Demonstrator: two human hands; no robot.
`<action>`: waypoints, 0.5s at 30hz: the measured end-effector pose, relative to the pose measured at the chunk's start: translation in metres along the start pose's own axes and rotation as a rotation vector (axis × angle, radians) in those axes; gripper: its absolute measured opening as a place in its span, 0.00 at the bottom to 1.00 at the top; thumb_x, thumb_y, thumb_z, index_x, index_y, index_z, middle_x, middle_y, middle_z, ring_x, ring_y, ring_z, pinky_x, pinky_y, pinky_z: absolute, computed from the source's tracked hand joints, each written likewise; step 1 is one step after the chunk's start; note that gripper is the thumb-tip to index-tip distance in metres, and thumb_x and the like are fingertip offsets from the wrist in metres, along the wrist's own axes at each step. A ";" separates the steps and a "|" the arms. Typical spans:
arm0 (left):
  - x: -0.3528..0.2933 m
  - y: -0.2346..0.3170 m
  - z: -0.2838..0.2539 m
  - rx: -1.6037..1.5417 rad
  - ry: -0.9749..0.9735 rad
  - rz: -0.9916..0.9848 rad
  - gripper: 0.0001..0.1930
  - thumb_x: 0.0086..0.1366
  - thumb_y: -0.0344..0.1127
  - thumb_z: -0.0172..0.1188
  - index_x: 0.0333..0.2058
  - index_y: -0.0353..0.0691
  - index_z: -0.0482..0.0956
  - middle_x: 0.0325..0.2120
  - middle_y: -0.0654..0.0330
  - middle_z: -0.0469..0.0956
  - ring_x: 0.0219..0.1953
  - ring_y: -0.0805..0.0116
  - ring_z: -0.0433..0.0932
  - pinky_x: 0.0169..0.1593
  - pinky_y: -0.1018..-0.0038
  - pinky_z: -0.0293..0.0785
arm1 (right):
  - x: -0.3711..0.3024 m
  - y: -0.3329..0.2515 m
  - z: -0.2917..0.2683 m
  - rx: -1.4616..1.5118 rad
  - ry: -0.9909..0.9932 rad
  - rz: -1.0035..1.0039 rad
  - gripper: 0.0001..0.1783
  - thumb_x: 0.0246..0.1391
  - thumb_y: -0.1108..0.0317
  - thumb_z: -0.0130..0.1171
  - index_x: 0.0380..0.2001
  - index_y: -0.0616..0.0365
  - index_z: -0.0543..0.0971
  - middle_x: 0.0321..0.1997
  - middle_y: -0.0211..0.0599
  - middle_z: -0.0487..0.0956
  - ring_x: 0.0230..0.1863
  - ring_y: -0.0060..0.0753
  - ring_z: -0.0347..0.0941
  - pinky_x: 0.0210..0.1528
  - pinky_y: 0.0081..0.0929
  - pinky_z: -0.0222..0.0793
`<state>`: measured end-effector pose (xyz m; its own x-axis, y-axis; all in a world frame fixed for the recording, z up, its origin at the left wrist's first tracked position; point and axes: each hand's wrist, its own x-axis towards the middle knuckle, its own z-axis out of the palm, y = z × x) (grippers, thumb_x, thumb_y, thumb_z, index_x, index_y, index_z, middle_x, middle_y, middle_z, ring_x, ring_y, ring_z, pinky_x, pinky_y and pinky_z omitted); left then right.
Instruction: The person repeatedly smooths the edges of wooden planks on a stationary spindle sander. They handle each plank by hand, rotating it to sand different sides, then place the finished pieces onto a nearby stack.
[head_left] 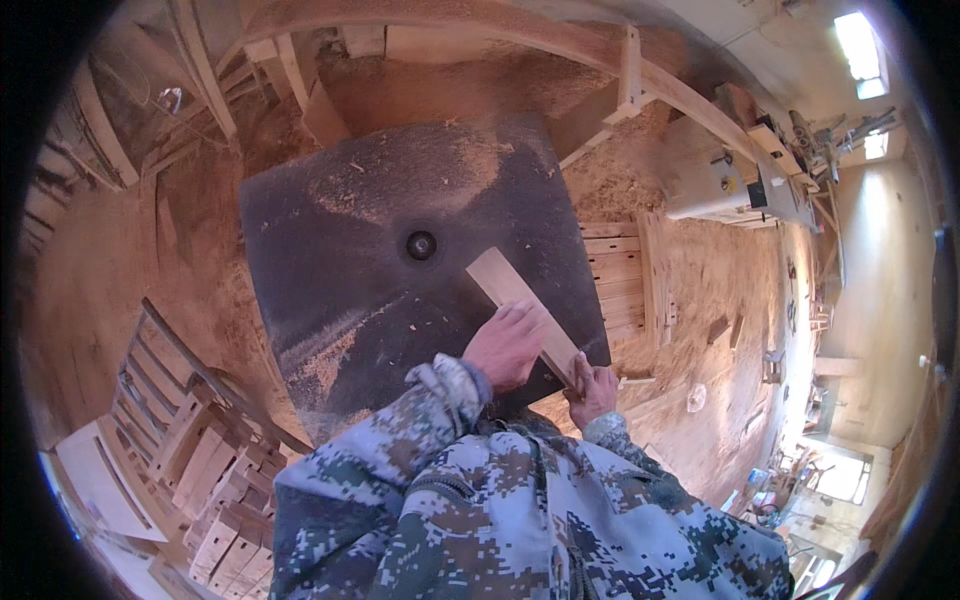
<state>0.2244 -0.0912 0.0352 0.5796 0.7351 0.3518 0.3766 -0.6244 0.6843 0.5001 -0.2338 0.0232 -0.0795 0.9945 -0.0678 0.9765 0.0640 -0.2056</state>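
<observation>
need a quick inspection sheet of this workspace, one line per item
Surface: dark, flat, four-cornered table top with a round dark fitting near its middle.
Job's things: pale, flat, straight wooden board, its far end apart from the fitting.
Clutter: tan sawdust scattered on the table top; pale wooden blocks heaped at lower left.
Hands: left hand lies over the board; right hand grips its near end.
Cables: nothing clearly seen.
Surroundings: slatted pale-wood piece right of the table top; bright window at lower right.
</observation>
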 end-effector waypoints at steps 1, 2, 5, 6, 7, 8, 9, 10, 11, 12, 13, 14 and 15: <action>0.013 -0.007 0.008 0.021 -0.003 0.010 0.17 0.63 0.32 0.64 0.51 0.37 0.80 0.57 0.49 0.75 0.65 0.45 0.70 0.71 0.49 0.64 | 0.005 0.000 -0.001 0.001 -0.013 0.008 0.51 0.42 0.70 0.75 0.73 0.45 0.70 0.46 0.44 0.75 0.49 0.54 0.71 0.54 0.50 0.67; 0.027 -0.014 0.016 0.054 0.031 0.021 0.16 0.64 0.33 0.63 0.50 0.38 0.80 0.55 0.50 0.76 0.64 0.46 0.71 0.71 0.49 0.63 | 0.010 0.000 -0.002 -0.044 -0.012 -0.002 0.51 0.41 0.70 0.75 0.74 0.45 0.70 0.46 0.44 0.75 0.49 0.54 0.71 0.54 0.50 0.67; 0.058 -0.038 0.030 0.125 0.057 -0.004 0.13 0.65 0.35 0.63 0.47 0.40 0.81 0.48 0.53 0.79 0.60 0.49 0.73 0.72 0.49 0.61 | 0.033 0.003 -0.003 -0.110 0.018 -0.061 0.53 0.40 0.69 0.76 0.74 0.44 0.70 0.46 0.43 0.75 0.50 0.54 0.72 0.54 0.50 0.67; 0.065 -0.047 0.032 0.131 0.025 -0.059 0.12 0.66 0.36 0.62 0.46 0.40 0.81 0.45 0.54 0.80 0.57 0.50 0.74 0.72 0.50 0.60 | 0.044 0.005 -0.002 -0.107 0.036 -0.084 0.53 0.40 0.68 0.76 0.74 0.44 0.70 0.46 0.43 0.75 0.50 0.54 0.72 0.54 0.50 0.67; 0.070 -0.054 0.033 0.143 -0.002 -0.115 0.11 0.66 0.37 0.62 0.44 0.41 0.82 0.42 0.55 0.80 0.55 0.51 0.75 0.73 0.50 0.59 | 0.054 0.007 -0.002 -0.102 0.054 -0.107 0.54 0.39 0.68 0.76 0.74 0.44 0.69 0.46 0.42 0.75 0.50 0.53 0.72 0.54 0.50 0.67; 0.073 -0.060 0.032 0.196 0.079 -0.113 0.08 0.67 0.38 0.62 0.40 0.43 0.82 0.33 0.58 0.80 0.48 0.53 0.76 0.72 0.51 0.60 | 0.065 0.009 -0.002 -0.068 0.061 -0.089 0.53 0.38 0.67 0.77 0.73 0.45 0.71 0.48 0.43 0.75 0.50 0.54 0.72 0.54 0.51 0.67; 0.075 -0.066 0.031 0.209 0.126 -0.119 0.08 0.67 0.38 0.62 0.39 0.42 0.82 0.32 0.57 0.80 0.47 0.53 0.77 0.71 0.51 0.61 | 0.073 0.010 -0.002 -0.084 0.027 -0.088 0.52 0.39 0.67 0.77 0.72 0.46 0.71 0.49 0.44 0.75 0.51 0.55 0.72 0.55 0.52 0.67; 0.077 -0.071 0.030 0.224 0.131 -0.145 0.07 0.67 0.38 0.62 0.38 0.42 0.82 0.31 0.57 0.80 0.46 0.53 0.77 0.70 0.52 0.61 | 0.082 0.010 -0.004 -0.101 -0.002 -0.090 0.51 0.40 0.68 0.76 0.72 0.48 0.71 0.50 0.45 0.76 0.52 0.55 0.72 0.57 0.53 0.67; 0.078 -0.076 0.027 0.239 0.145 -0.159 0.07 0.67 0.38 0.62 0.37 0.42 0.82 0.31 0.57 0.80 0.45 0.54 0.77 0.70 0.52 0.62 | 0.090 0.011 -0.004 -0.119 -0.031 -0.091 0.49 0.41 0.68 0.75 0.71 0.49 0.71 0.51 0.46 0.76 0.53 0.56 0.72 0.58 0.53 0.67; 0.078 -0.080 0.025 0.228 0.152 -0.168 0.07 0.67 0.38 0.62 0.36 0.42 0.82 0.30 0.57 0.80 0.44 0.54 0.77 0.68 0.53 0.63 | 0.096 0.010 -0.006 -0.112 -0.009 -0.113 0.49 0.40 0.67 0.77 0.70 0.51 0.72 0.50 0.46 0.76 0.53 0.57 0.72 0.58 0.53 0.67; 0.077 -0.084 0.022 0.218 0.169 -0.170 0.07 0.67 0.38 0.62 0.35 0.42 0.82 0.30 0.57 0.80 0.43 0.54 0.77 0.67 0.54 0.64 | 0.101 0.009 -0.007 -0.101 -0.007 -0.133 0.48 0.41 0.67 0.76 0.70 0.50 0.72 0.50 0.46 0.76 0.52 0.57 0.71 0.57 0.53 0.67; 0.077 -0.087 0.020 0.207 0.189 -0.172 0.07 0.67 0.38 0.62 0.34 0.42 0.81 0.29 0.57 0.79 0.43 0.55 0.77 0.65 0.54 0.65 | 0.105 0.008 -0.009 -0.092 -0.006 -0.154 0.47 0.41 0.68 0.76 0.70 0.49 0.73 0.50 0.46 0.76 0.51 0.57 0.71 0.56 0.53 0.67; 0.076 -0.088 0.018 0.211 0.205 -0.171 0.07 0.67 0.38 0.62 0.33 0.42 0.81 0.29 0.57 0.79 0.42 0.55 0.77 0.64 0.55 0.66 | 0.107 0.007 -0.011 -0.082 0.002 -0.165 0.47 0.42 0.68 0.75 0.69 0.47 0.73 0.49 0.46 0.76 0.50 0.57 0.71 0.55 0.53 0.67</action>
<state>0.2480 0.0153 -0.0098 0.3459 0.8581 0.3794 0.6093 -0.5129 0.6047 0.5006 -0.1257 0.0250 -0.2396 0.9701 -0.0381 0.9633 0.2326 -0.1337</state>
